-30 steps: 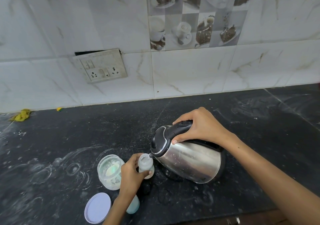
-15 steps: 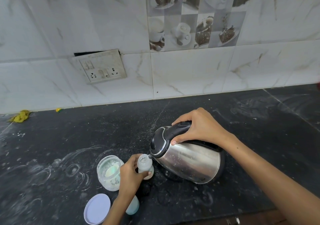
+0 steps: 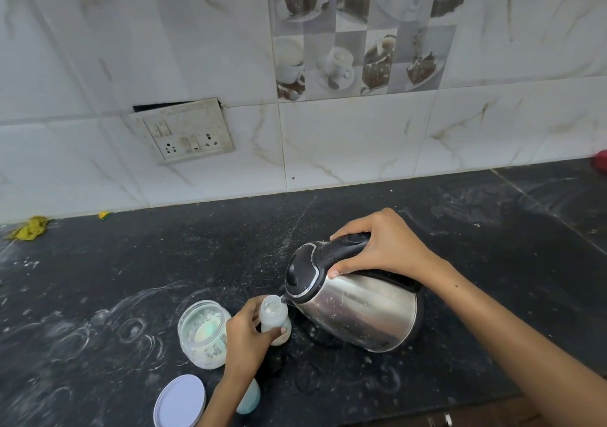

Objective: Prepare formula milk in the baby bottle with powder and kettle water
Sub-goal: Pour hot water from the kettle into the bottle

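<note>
Right beside the left hand [image 3: 244, 334], whose fingers wrap the small translucent baby bottle [image 3: 275, 320] to keep it upright on the dusty black tabletop [image 3: 164, 262], sits the open glass jar of white powder [image 3: 204, 333]. Right hand [image 3: 384, 246] grips the black handle of the tilted stainless steel kettle [image 3: 354, 302], spout at the bottle's mouth so water goes in, I'd guess. No readable labels anywhere.
</note>
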`<state>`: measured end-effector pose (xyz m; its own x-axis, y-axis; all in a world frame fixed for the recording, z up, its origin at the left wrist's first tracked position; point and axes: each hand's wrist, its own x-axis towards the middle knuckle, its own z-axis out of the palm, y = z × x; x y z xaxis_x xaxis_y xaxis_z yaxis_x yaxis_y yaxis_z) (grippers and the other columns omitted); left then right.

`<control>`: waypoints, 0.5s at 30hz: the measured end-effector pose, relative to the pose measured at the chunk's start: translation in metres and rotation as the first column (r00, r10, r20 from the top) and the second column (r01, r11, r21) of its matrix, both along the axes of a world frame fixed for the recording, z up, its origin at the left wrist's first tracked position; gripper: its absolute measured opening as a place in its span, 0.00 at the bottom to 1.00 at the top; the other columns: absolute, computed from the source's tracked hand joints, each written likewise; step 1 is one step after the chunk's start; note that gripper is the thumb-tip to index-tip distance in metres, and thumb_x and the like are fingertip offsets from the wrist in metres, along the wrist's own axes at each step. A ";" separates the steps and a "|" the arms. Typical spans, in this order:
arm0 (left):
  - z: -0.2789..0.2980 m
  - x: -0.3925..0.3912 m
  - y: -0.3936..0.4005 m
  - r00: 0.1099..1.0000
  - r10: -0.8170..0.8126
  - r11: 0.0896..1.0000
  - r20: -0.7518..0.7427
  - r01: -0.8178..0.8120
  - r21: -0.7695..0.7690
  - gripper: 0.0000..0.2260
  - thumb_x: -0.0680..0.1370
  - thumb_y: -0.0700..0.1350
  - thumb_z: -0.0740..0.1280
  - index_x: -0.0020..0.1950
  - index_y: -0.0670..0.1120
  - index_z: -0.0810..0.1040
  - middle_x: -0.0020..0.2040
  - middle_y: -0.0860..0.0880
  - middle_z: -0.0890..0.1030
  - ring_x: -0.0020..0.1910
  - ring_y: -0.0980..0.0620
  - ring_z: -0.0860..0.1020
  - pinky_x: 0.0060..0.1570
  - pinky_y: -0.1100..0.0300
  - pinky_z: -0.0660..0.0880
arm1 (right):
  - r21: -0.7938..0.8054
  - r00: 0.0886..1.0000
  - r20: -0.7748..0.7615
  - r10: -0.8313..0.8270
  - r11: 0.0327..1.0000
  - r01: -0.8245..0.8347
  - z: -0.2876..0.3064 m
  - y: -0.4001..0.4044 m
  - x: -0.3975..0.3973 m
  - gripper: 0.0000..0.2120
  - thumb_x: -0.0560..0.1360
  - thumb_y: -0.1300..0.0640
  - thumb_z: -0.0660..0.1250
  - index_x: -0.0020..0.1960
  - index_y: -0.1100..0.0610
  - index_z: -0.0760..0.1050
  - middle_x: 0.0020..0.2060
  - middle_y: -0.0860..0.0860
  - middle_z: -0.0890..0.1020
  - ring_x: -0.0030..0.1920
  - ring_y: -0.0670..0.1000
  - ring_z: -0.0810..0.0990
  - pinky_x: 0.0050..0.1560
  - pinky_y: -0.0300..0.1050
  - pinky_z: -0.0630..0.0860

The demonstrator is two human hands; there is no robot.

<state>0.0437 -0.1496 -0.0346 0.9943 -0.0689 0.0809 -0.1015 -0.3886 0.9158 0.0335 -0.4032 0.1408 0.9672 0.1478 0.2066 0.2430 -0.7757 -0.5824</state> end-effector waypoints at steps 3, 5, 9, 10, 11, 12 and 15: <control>0.001 0.002 -0.004 1.000 -0.009 0.999 -0.011 0.009 -0.039 0.26 0.60 0.31 0.80 0.52 0.52 0.79 0.47 0.57 0.84 0.50 0.58 0.81 0.53 0.61 0.77 | 0.074 1.000 0.019 -0.016 0.997 0.015 -0.001 -0.008 -0.005 0.24 0.54 0.37 0.79 0.47 0.45 0.85 0.38 0.40 0.86 0.40 0.40 0.84 0.48 0.46 0.80; 0.002 0.004 -0.008 1.000 -0.019 0.999 -0.004 0.019 -0.042 0.26 0.60 0.31 0.80 0.52 0.52 0.79 0.48 0.59 0.84 0.50 0.59 0.81 0.53 0.61 0.77 | 0.141 0.999 0.031 -0.038 0.989 0.034 -0.003 -0.017 -0.009 0.22 0.55 0.41 0.81 0.47 0.46 0.85 0.38 0.41 0.86 0.41 0.39 0.84 0.47 0.45 0.81; 0.001 0.009 -0.010 1.000 -0.017 0.999 0.012 0.018 -0.049 0.25 0.60 0.33 0.80 0.53 0.50 0.79 0.48 0.53 0.84 0.50 0.55 0.82 0.53 0.57 0.78 | 0.345 0.990 0.060 -0.127 0.933 0.099 -0.015 -0.036 -0.018 0.18 0.56 0.52 0.84 0.44 0.49 0.86 0.38 0.43 0.87 0.41 0.42 0.85 0.46 0.42 0.81; 0.001 0.010 -0.011 1.000 -0.019 0.999 0.016 0.020 -0.050 0.25 0.60 0.33 0.80 0.53 0.50 0.79 0.49 0.53 0.84 0.50 0.54 0.82 0.53 0.56 0.78 | 0.401 0.985 0.064 -0.160 0.908 0.121 -0.019 -0.040 -0.021 0.18 0.55 0.53 0.84 0.44 0.49 0.86 0.38 0.44 0.87 0.41 0.43 0.86 0.46 0.41 0.81; 0.001 0.011 -0.011 1.000 -0.021 0.999 0.020 0.022 -0.048 0.25 0.60 0.33 0.80 0.53 0.50 0.79 0.49 0.52 0.84 0.50 0.53 0.82 0.53 0.56 0.78 | 0.449 0.979 0.066 -0.192 0.882 0.142 -0.025 -0.044 -0.024 0.18 0.55 0.54 0.84 0.44 0.49 0.86 0.38 0.45 0.87 0.41 0.44 0.86 0.46 0.41 0.81; 0.001 0.011 -0.012 0.999 -0.022 0.999 0.024 0.023 -0.046 0.25 0.61 0.33 0.80 0.53 0.50 0.79 0.49 0.52 0.84 0.50 0.53 0.82 0.53 0.56 0.78 | 0.488 0.972 0.075 -0.222 0.859 0.158 -0.030 -0.047 -0.026 0.19 0.55 0.54 0.84 0.44 0.51 0.86 0.38 0.46 0.87 0.42 0.45 0.86 0.47 0.41 0.81; 0.003 0.012 -0.013 0.999 -0.019 0.999 0.028 0.021 -0.049 0.25 0.61 0.32 0.80 0.52 0.52 0.79 0.48 0.52 0.84 0.49 0.56 0.82 0.52 0.61 0.78 | 0.591 0.940 0.108 -0.324 0.781 0.201 -0.050 -0.054 -0.035 0.20 0.55 0.56 0.84 0.45 0.55 0.86 0.40 0.49 0.88 0.43 0.49 0.86 0.46 0.41 0.81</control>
